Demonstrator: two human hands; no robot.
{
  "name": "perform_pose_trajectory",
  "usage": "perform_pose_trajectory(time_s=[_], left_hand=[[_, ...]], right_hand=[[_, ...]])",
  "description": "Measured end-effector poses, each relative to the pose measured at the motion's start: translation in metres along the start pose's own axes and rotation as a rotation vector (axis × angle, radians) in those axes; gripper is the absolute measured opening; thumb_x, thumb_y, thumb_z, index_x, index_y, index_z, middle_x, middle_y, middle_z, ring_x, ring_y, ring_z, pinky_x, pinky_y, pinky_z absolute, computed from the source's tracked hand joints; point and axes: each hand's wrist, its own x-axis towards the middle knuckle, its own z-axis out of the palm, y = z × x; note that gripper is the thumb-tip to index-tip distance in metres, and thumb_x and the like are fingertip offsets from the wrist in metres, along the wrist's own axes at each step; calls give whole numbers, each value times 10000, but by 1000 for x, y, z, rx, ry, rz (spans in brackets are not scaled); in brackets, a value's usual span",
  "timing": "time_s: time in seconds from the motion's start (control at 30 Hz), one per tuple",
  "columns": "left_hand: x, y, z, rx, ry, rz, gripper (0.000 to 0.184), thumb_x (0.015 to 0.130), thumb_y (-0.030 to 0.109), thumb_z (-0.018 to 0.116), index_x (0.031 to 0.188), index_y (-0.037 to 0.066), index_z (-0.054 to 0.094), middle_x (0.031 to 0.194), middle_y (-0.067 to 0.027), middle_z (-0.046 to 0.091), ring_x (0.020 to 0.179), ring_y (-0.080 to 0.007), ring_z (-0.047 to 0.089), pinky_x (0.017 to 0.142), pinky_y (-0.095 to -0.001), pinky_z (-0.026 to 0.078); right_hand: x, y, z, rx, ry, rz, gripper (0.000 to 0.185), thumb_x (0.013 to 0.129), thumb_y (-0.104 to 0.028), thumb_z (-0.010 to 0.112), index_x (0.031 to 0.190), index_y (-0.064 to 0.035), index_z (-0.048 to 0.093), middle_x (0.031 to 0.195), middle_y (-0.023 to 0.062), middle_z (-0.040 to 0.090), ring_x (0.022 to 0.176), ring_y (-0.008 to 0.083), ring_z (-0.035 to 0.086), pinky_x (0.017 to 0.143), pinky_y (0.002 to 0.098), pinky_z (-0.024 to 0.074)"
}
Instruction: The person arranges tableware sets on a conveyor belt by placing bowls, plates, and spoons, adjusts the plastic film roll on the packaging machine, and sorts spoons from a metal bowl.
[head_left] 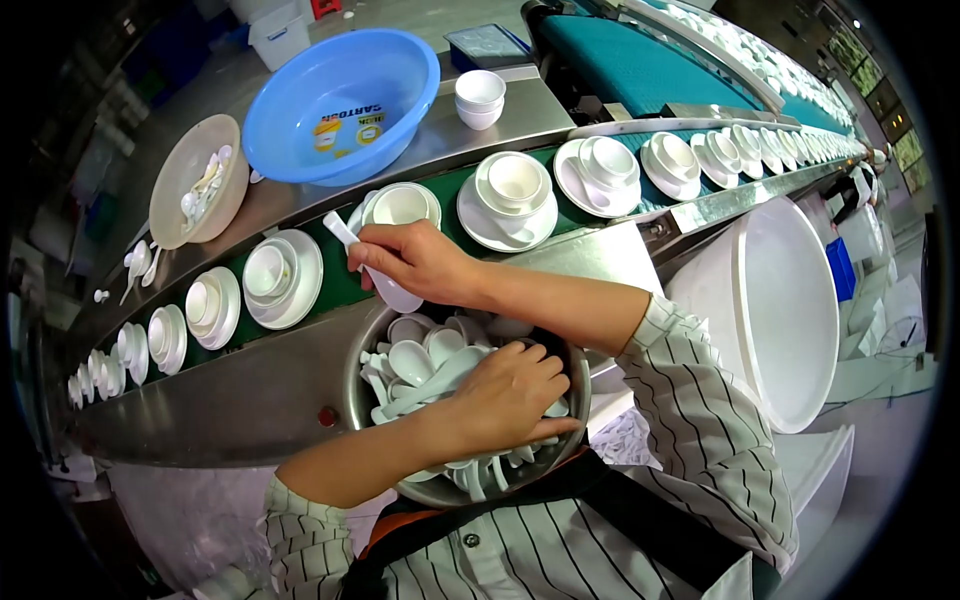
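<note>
Pinched in my right hand [425, 262] is a white soup spoon [394, 290], its handle pointing up and left. That hand is over the near edge of the green conveyor belt [342, 285], just in front of a stacked white bowl and plate [403, 203]. Below, my left hand [505, 395] rests among loose white spoons [410, 362] in a round metal basin [354, 385]. Its fingers are curled down, and their tips are hidden, so I cannot make out what they grip.
White place settings [285, 280] line the belt both ways. Behind it stand a blue tub [400, 65], a beige basin with spoons [165, 205] and two stacked cups [480, 97]. A large white tub [790, 310] is at right; a teal conveyor [620, 60] runs behind.
</note>
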Motion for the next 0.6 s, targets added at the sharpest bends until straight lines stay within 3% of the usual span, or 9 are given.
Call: perform_pose_trajectory(time_s=[0.03, 0.2, 0.3, 0.43, 0.53, 0.6], left_hand=[[0, -1, 2, -6, -11, 6, 418, 805, 447, 612, 783, 35, 548, 785, -107, 520, 771, -261, 506, 711, -340, 411], [-4, 0, 11, -70, -103, 120, 410, 787, 483, 607, 758, 77, 564, 713, -63, 526, 719, -244, 516, 658, -356, 413], [-5, 5, 7, -165, -111, 85, 350, 789, 425, 632, 719, 94, 544, 651, -42, 531, 651, -236, 532, 628, -352, 418], [1, 13, -13, -478, -291, -96, 247, 801, 330, 640, 763, 96, 571, 678, -96, 558, 682, -291, 560, 634, -386, 427], [0, 15, -14, -645, -203, -154, 229, 795, 284, 652, 775, 76, 559, 691, -98, 551, 681, -291, 550, 624, -376, 424], [2, 11, -10, -419, 65, -38, 216, 767, 234, 690, 789, 56, 571, 718, -83, 571, 693, -269, 560, 640, -361, 430]], right_hand=[[0, -3, 0, 25, 42, -33, 276, 944, -236, 482, 824, -15, 597, 690, 92, 641, 639, 178, 621, 592, 308, 464], [-3, -3, 6, 94, -64, -22, 279, 940, -249, 489, 836, -13, 595, 695, 111, 632, 617, 200, 617, 593, 321, 468], [-3, -1, 5, 19, -112, -43, 265, 925, -257, 511, 856, -21, 609, 686, 108, 636, 619, 223, 628, 604, 340, 483], [-2, 3, 2, 0, -141, -62, 252, 948, -222, 483, 888, -12, 609, 705, 67, 628, 648, 145, 641, 600, 289, 491], [-1, 4, 1, -2, -154, -11, 250, 939, -221, 501, 884, -1, 606, 708, 80, 631, 640, 152, 643, 597, 298, 494], [0, 8, 3, -66, -160, -20, 249, 934, -227, 511, 888, 0, 604, 702, 81, 635, 640, 155, 645, 594, 302, 494]])
